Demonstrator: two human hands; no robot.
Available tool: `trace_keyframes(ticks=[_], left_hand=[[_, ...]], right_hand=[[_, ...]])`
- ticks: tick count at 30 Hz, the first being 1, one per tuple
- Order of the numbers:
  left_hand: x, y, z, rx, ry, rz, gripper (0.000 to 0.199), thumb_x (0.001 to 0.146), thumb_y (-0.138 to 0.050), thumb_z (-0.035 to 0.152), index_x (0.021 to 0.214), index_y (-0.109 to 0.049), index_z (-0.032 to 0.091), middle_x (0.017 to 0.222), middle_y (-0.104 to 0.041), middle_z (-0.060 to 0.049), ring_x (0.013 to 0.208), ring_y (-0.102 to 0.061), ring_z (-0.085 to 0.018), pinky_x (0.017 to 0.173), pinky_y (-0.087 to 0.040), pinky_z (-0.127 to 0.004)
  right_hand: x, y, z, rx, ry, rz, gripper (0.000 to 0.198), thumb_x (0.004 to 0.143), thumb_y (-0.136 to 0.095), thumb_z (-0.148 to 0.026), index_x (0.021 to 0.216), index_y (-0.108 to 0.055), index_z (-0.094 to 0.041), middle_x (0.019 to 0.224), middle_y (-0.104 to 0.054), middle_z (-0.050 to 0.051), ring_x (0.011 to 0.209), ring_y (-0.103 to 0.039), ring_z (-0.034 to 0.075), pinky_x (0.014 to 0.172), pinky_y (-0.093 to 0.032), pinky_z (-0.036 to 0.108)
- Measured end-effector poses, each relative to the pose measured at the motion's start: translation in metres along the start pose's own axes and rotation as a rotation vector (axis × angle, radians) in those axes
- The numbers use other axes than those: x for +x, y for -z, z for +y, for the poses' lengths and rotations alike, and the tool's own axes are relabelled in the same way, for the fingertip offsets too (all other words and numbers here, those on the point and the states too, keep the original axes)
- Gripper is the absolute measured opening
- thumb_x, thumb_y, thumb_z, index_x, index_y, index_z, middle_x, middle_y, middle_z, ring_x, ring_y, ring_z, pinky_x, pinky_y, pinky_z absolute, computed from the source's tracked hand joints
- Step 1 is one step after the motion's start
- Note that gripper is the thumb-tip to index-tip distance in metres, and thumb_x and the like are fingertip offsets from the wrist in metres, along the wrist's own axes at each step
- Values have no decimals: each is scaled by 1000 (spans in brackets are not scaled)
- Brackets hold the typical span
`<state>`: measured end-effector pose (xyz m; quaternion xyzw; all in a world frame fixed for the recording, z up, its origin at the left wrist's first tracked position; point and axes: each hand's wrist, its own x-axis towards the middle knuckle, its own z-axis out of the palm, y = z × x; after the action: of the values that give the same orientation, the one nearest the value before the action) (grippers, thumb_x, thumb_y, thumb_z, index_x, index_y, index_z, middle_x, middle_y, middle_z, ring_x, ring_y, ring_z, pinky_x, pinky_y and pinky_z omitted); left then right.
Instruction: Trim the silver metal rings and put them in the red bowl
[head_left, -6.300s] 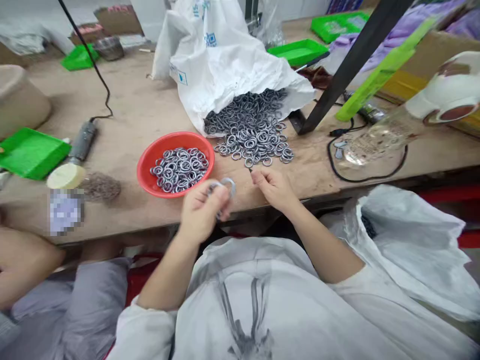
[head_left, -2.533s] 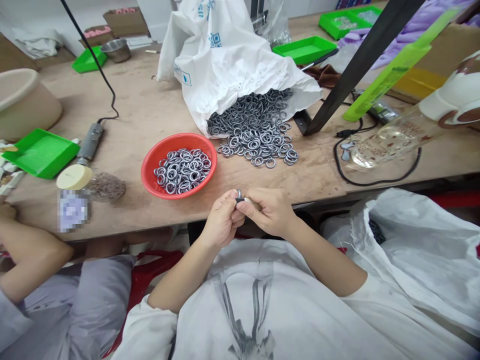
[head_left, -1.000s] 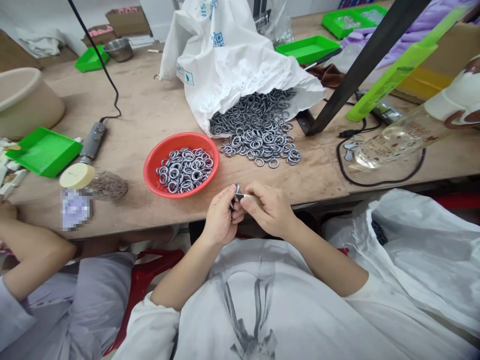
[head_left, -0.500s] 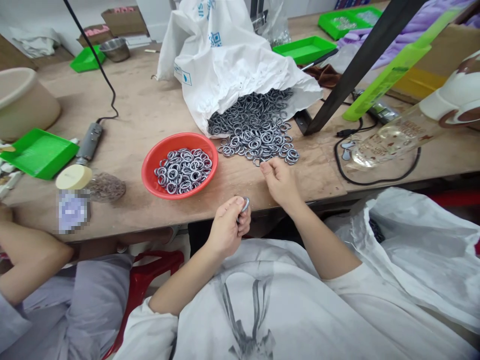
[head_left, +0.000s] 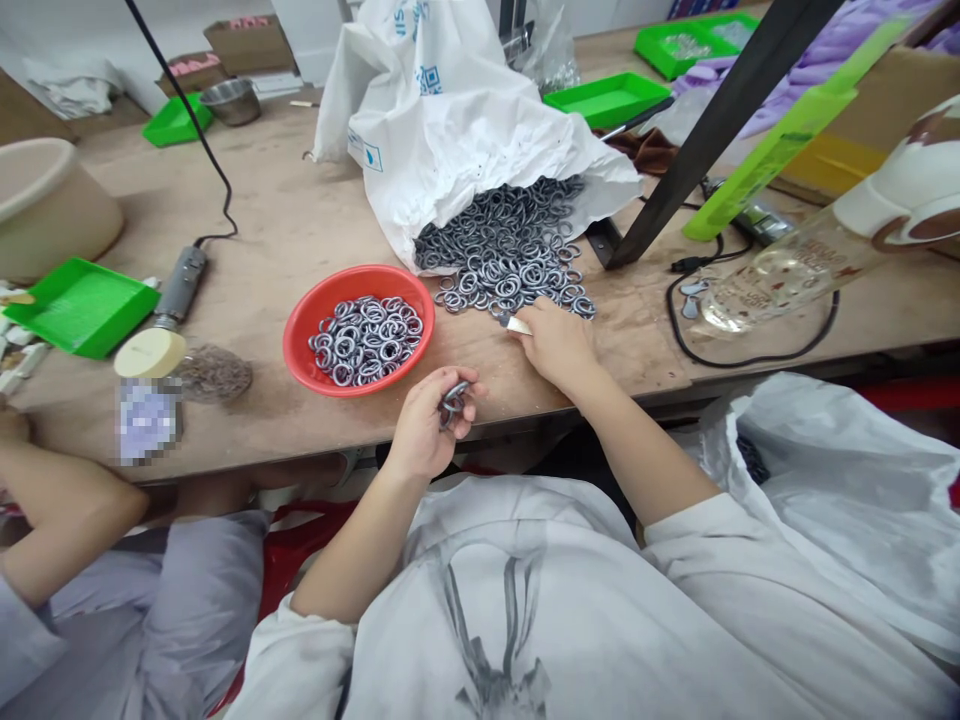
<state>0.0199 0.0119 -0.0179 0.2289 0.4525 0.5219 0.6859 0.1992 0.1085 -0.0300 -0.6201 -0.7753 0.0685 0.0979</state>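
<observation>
Several grey metal rings point(head_left: 453, 398) lie in my left hand point(head_left: 426, 425), whose fingers curl loosely around them, in front of the red bowl. My right hand point(head_left: 561, 345) is at the near edge of a heap of the same rings point(head_left: 514, 270). At its thumb and fingertips shows a small white piece with a dark tip point(head_left: 516, 325); I cannot make out its kind. The heap spills from the mouth of a white woven sack point(head_left: 480, 140) onto the table. More grey rings point(head_left: 367, 345) fill the bottom of the red bowl point(head_left: 300, 355).
A dark metal post point(head_left: 697, 150) stands right of the sack, near a clear jug point(head_left: 772, 280) and a black cable point(head_left: 675, 335). To the left are a jar point(head_left: 214, 372), a green tray point(head_left: 82, 305) and another person's arm point(head_left: 67, 480). An open white sack point(head_left: 847, 470) sits at my right.
My left hand has moved left and opened somewhat, showing several rings. My right hand has shifted slightly up at the heap's edge, and the white piece now shows at its fingertips.
</observation>
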Motion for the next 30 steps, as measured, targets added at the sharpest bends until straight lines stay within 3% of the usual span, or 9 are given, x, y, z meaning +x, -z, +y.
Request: trace_keyframes(ticks=[3,6,10,12,16,21,23,26,30], left_hand=[[4,4,-1,177,-165,5,46,73,-79,49,85,-52,13,79,-58,-3,53,-40,-6,43,-22,-19],[4,7,-4,540,-448,1,33,88,-71,43,95,-59,13,81,-57,-2,64,-46,-8,61,-36,-20],[1,3,-7,905,-598,-119,27,99,-58,39,92,-65,14,83,-61,-5,79,-54,-13,75,-37,-22],[0,-2,-8,809,-550,-166,37,102,-52,42,81,-61,12,78,-57,-6,75,-51,-12,73,-37,-22],[-6,-12,-14,278,-223,-209,49,91,-65,57,75,-48,13,64,-35,0,56,-30,-7,51,-27,-18],[-18,-25,-9,26,-52,-268,53,81,-78,50,67,-43,13,62,-34,1,49,-28,-5,42,-20,-17],[-20,-26,-6,-43,-21,-262,55,80,-79,49,67,-41,12,62,-33,2,49,-28,-4,42,-19,-17],[-19,-24,-5,-113,22,-233,56,79,-80,49,68,-39,13,62,-30,3,47,-29,-3,41,-20,-16],[-14,-20,-10,-136,20,-186,59,77,-81,51,68,-38,13,60,-30,4,45,-32,-3,41,-22,-17]], right_hand=[[-9,4,1,312,133,21,18,97,-57,-27,100,-71,-15,106,-62,10,94,-57,23,75,-36,35],[-26,14,-2,664,274,2,20,97,-53,-28,89,-65,-14,92,-61,7,88,-55,18,79,-39,32],[-47,27,-14,894,275,-153,30,98,-49,-41,86,-58,-14,82,-58,5,78,-52,17,71,-40,31],[-54,30,-20,977,245,-144,30,97,-52,-43,88,-58,-14,81,-57,5,76,-52,16,69,-41,30],[-61,28,-29,1068,337,24,32,88,-72,-42,100,-63,-14,88,-61,5,79,-55,14,70,-44,27],[-58,16,-29,1263,255,11,44,93,-63,-58,88,-61,-14,76,-58,4,67,-50,12,61,-40,26],[-58,13,-27,1195,235,92,47,97,-56,-59,85,-61,-14,72,-54,4,63,-46,11,59,-37,26],[-67,14,-26,1002,374,183,38,102,-54,-45,82,-62,-14,69,-55,2,62,-48,10,58,-36,26],[-79,20,-29,838,476,179,35,102,-53,-39,82,-66,-14,75,-63,4,69,-56,12,63,-38,28]])
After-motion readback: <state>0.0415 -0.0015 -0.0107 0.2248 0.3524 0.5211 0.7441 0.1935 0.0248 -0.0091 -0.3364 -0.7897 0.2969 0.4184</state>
